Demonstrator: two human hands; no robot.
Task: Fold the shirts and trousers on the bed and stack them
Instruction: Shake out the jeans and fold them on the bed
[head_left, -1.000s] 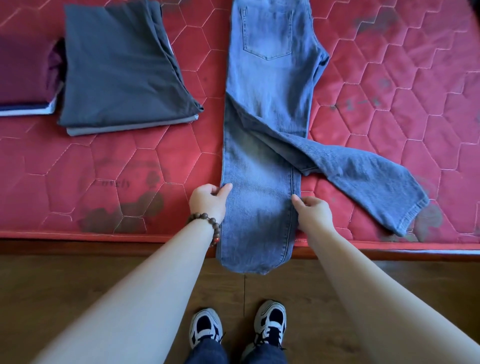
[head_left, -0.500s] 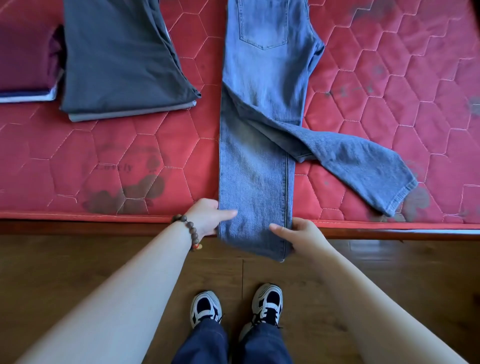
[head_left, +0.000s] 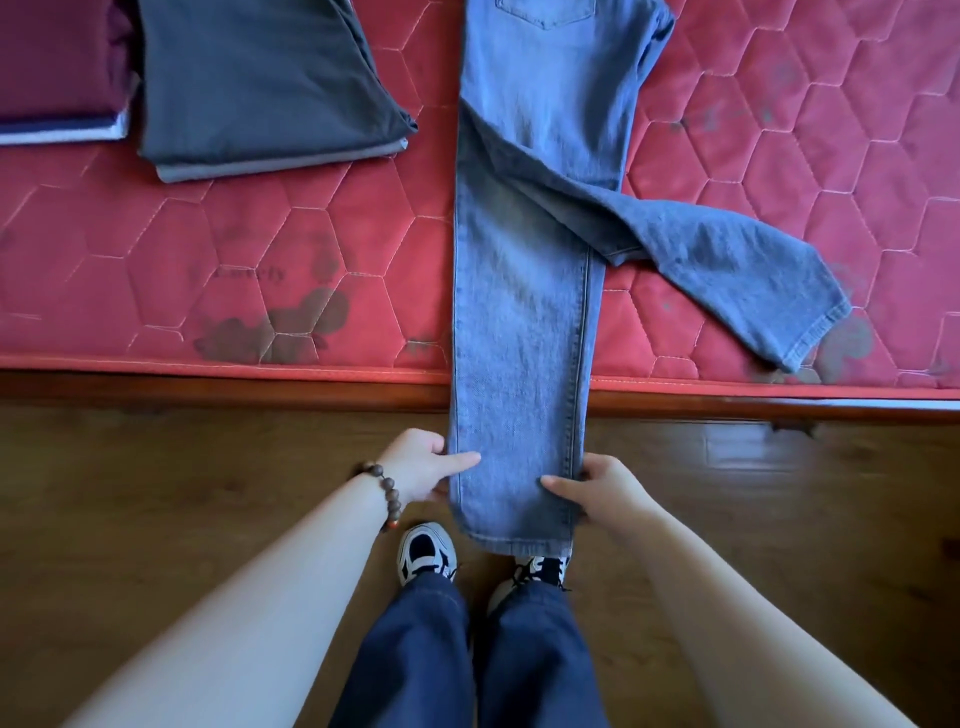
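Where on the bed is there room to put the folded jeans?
Bare mattress lies between the grey stack, the jeans and the bed's front edge. More lies right of the jeans, above the splayed leg. The top left, with the maroon stack, is crowded.

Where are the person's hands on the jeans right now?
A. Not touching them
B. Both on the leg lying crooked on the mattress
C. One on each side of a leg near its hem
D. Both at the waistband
C: the left hand and right hand pinch opposite edges of the straight leg of the jeans, just above its hem, off the mattress edge.
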